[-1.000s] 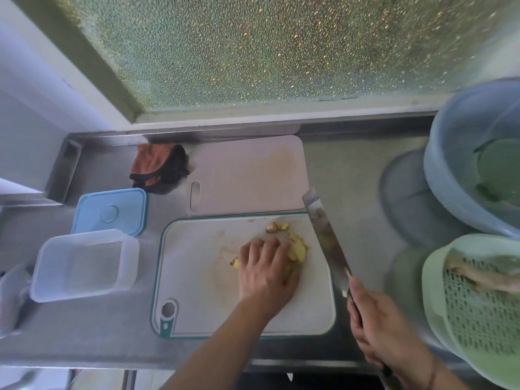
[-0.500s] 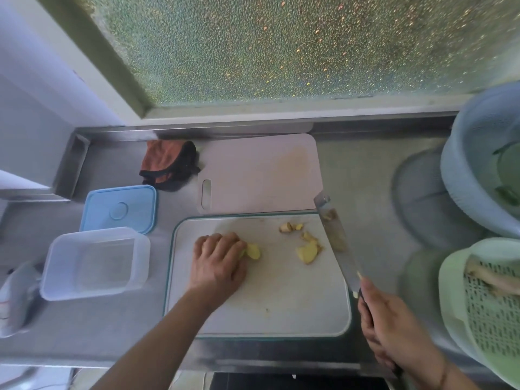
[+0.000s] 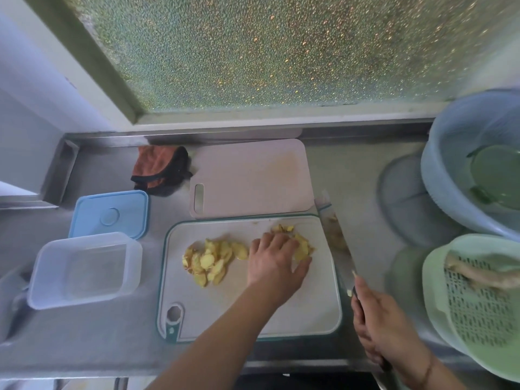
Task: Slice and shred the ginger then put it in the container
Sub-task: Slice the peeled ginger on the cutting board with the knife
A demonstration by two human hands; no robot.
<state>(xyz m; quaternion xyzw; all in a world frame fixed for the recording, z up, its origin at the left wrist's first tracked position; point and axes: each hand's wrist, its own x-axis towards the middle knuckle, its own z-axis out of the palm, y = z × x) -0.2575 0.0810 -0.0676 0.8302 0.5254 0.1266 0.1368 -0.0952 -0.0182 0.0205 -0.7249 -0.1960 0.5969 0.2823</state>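
Ginger slices [image 3: 209, 261] lay in a loose heap on the left half of the cutting board [image 3: 306, 313], with a smaller group of slices [image 3: 302, 247] near the board's far right corner, partly under the left hand [image 3: 274, 264]. Risk judged from this arrangement: the slices were spread in two groups, so a sweep by the flat hand could push pieces over the board's far or right edge onto the bench [image 3: 354, 175]. A second risk lay in the knife [image 3: 336, 237], whose blade ran along the board's right edge just beside the left fingers; any inward drift of the blade could meet them. Slices stuck to the blade could also drop onto the bench. The container [image 3: 84, 268] stood open on the bench off the board's left edge, with nothing visible inside, and its blue lid [image 3: 109, 213] lay behind it; a long carry from the right side of the board could shed pieces on the way.

Left hand: palm down, fingers extended and slightly spread over the right-hand slices, pressing or gathering them, forearm reaching in from the near edge. Right hand [image 3: 385, 330]: fingers curled round the knife handle, near the board's near right corner, blade pointing away from the person. An uncut ginger root [image 3: 478, 274] rested in the green basket [image 3: 439, 299] at the bench's right end.
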